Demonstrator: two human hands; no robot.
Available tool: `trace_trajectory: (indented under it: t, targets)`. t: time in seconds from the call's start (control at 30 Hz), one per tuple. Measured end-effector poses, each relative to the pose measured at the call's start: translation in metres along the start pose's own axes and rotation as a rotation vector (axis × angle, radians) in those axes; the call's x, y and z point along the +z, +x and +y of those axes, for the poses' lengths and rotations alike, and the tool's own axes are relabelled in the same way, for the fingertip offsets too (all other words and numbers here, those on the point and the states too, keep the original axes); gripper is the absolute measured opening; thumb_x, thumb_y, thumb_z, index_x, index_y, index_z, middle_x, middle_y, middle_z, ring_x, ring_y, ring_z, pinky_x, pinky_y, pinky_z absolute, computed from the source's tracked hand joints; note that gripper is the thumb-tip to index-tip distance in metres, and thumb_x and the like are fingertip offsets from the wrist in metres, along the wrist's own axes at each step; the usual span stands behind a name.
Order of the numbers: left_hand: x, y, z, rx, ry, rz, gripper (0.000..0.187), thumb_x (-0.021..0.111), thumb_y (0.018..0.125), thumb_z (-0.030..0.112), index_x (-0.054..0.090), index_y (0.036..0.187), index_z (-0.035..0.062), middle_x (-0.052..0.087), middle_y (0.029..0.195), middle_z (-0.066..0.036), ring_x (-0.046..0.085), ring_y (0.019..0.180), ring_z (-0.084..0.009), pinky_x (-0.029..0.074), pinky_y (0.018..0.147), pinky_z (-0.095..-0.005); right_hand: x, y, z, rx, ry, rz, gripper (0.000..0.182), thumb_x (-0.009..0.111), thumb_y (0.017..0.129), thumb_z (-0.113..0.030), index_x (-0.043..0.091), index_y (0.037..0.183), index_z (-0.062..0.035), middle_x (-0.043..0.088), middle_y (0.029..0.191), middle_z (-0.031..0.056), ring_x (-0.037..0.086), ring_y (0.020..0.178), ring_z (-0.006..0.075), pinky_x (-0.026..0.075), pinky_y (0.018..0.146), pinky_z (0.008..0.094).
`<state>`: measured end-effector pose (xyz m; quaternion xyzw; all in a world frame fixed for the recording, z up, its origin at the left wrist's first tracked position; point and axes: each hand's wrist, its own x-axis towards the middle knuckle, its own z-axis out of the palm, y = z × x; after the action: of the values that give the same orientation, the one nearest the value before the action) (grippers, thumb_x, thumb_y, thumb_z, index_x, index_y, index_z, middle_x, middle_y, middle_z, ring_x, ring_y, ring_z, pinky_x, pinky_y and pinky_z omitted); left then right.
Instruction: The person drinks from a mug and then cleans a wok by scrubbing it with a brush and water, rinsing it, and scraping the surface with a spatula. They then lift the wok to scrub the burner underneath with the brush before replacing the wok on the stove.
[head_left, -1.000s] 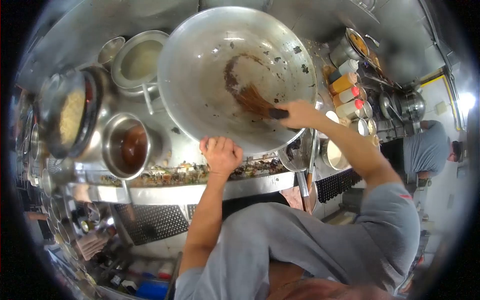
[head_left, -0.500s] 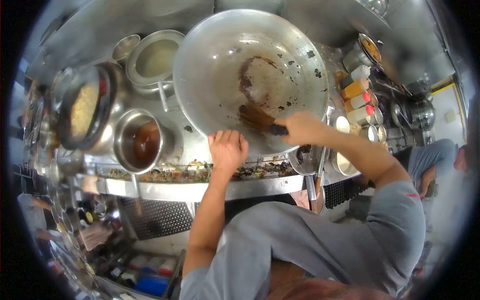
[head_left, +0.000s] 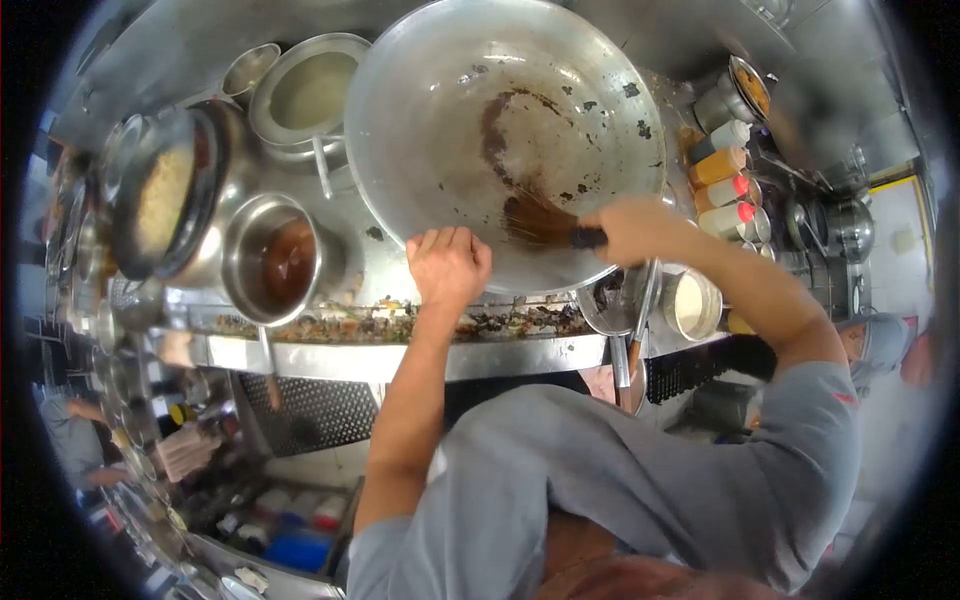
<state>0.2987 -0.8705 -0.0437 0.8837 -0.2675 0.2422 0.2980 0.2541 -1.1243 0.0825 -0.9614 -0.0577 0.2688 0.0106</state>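
Observation:
A large metal wok point(head_left: 420, 130) fills the top middle of the view, its bowl marked with dark burnt residue and scattered black flakes. My left hand point(head_left: 447, 266) is closed over the wok's near rim. In my right hand point(head_left: 635, 230) is the dark handle of a brown bristle wok brush point(head_left: 538, 222). The bristles press on the wok's inner surface at the lower right of the burnt ring. My right fingers wrap the handle and partly hide it.
Left of the wok stand a pot of brown liquid point(head_left: 290, 262), a pot of pale liquid point(head_left: 312, 95) and a black-rimmed vessel of pale food point(head_left: 165, 195). Squeeze bottles point(head_left: 720, 165) line the right. Food scraps lie in the front gutter point(head_left: 370, 325). Another person point(head_left: 880, 345) is at far right.
The brush in my right hand has moved slightly right within the wok. My left hand keeps its place on the rim. The whole view has shifted a little upward.

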Motion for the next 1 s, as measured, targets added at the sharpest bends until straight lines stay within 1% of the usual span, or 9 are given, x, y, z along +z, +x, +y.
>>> trace_trajectory:
  t: [0.1,0.17,0.27,0.3,0.43,0.53,0.63,0.93,1.0]
  targets:
    - [0.001,-0.002,0.000,0.004,0.008,-0.021,0.013,0.064,0.074,0.014,0.059,0.063,0.0104,0.061,0.065,-0.006,0.058,0.065,-0.0249,0.040,0.074,-0.0385,-0.038,0.082,0.006,0.152,0.020,-0.085,0.058,0.066,0.072,-0.026,0.066,0.128,-0.0156,0.070,0.111,0.0196,0.067,0.106,0.0333,0.054,0.091,0.0450]
    - [-0.001,-0.003,0.004,-0.001,0.016,-0.033,0.013,0.064,0.073,0.014,0.059,0.062,0.0104,0.061,0.065,-0.005,0.058,0.065,-0.0250,0.041,0.074,-0.0386,-0.061,0.110,-0.003,0.073,0.252,0.170,0.058,0.065,0.072,-0.024,0.065,0.129,-0.0151,0.070,0.115,0.0169,0.067,0.105,0.0311,0.055,0.089,0.0442]
    - [-0.004,-0.006,0.002,0.023,0.014,-0.059,0.012,0.064,0.075,0.014,0.060,0.064,0.0099,0.062,0.067,-0.007,0.058,0.065,-0.0250,0.041,0.073,-0.0393,-0.044,0.097,-0.011,0.069,-0.001,0.203,0.058,0.065,0.071,-0.025,0.066,0.129,-0.0178,0.070,0.117,0.0137,0.067,0.106,0.0306,0.055,0.088,0.0440]
    - [-0.001,-0.004,0.002,0.023,0.006,-0.041,0.012,0.064,0.075,0.014,0.060,0.064,0.0100,0.062,0.067,-0.007,0.058,0.065,-0.0250,0.040,0.073,-0.0392,-0.043,0.072,-0.011,0.066,-0.077,0.155,0.054,0.069,0.070,-0.031,0.068,0.124,-0.0229,0.073,0.102,0.0125,0.069,0.093,0.0325,0.056,0.080,0.0439]
    - [0.001,-0.001,0.001,0.023,-0.001,0.039,0.013,0.065,0.073,0.014,0.058,0.062,0.0103,0.060,0.064,-0.005,0.058,0.064,-0.0246,0.041,0.073,-0.0382,-0.050,-0.001,0.050,-0.092,-0.281,-0.114,0.056,0.072,0.066,-0.028,0.070,0.121,-0.0245,0.074,0.093,0.0108,0.070,0.085,0.0301,0.056,0.074,0.0412]
    - [0.001,-0.001,0.002,-0.002,0.000,0.017,0.013,0.065,0.074,0.014,0.059,0.063,0.0100,0.060,0.065,-0.005,0.057,0.064,-0.0245,0.041,0.073,-0.0381,-0.070,0.048,0.080,-0.017,-0.043,-0.278,0.057,0.074,0.063,-0.027,0.071,0.120,-0.0248,0.074,0.092,0.0110,0.070,0.082,0.0276,0.055,0.074,0.0407]
    - [-0.001,-0.001,0.003,0.011,0.027,-0.027,0.013,0.064,0.074,0.014,0.059,0.063,0.0099,0.060,0.065,-0.005,0.057,0.064,-0.0247,0.040,0.073,-0.0379,-0.030,0.097,0.043,-0.208,0.167,0.110,0.058,0.074,0.063,-0.024,0.070,0.121,-0.0244,0.074,0.094,0.0100,0.069,0.084,0.0267,0.054,0.073,0.0413]
    - [-0.002,0.000,0.003,-0.027,0.055,-0.112,0.010,0.063,0.075,0.013,0.060,0.066,0.0087,0.062,0.068,-0.007,0.059,0.067,-0.0254,0.040,0.076,-0.0382,-0.076,0.025,0.117,-0.011,-0.177,-0.176,0.058,0.078,0.056,-0.026,0.074,0.113,-0.0299,0.074,0.096,0.0055,0.070,0.089,0.0284,0.055,0.075,0.0430]
    - [-0.001,0.002,0.002,-0.009,0.045,-0.084,0.011,0.063,0.076,0.012,0.060,0.066,0.0084,0.062,0.068,-0.008,0.059,0.067,-0.0256,0.040,0.076,-0.0383,-0.061,0.066,0.081,0.015,-0.124,-0.019,0.059,0.077,0.058,-0.027,0.073,0.117,-0.0302,0.074,0.100,0.0059,0.070,0.091,0.0297,0.055,0.078,0.0436]
